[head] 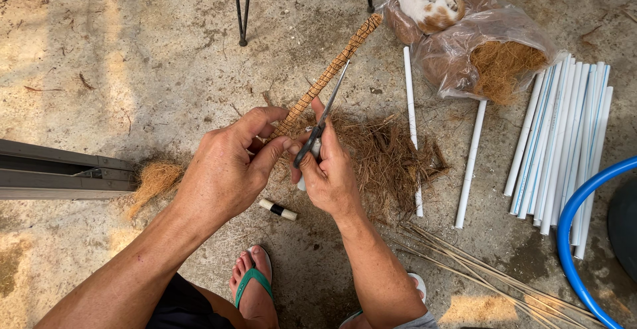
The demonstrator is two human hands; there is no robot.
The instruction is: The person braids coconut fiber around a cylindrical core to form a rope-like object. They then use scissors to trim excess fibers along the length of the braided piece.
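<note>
Gripping fibre-wrapped pole (326,75) at its near end in closed left hand (229,170), slanted toward one o'clock for trimming reach. Right hand (330,170) closed through scissors (323,122), blades along wrapping. Fibre pile (388,160) directly beneath, catching cuttings; white pipes (561,143) at three o'clock.

Bare forearms, dark shorts (174,306), green-strapped flip-flop (253,281) on one foot.

A rough, stained concrete floor (133,50) carries everything. On it lie a heap of brown fibre (388,160), a row of white pipes (564,136), two single white pipes (472,163), thin sticks (478,269), a small white tube (279,209), a metal rail (53,170) and plastic bags (478,44), one with what seems a cat (431,4) on it.
</note>
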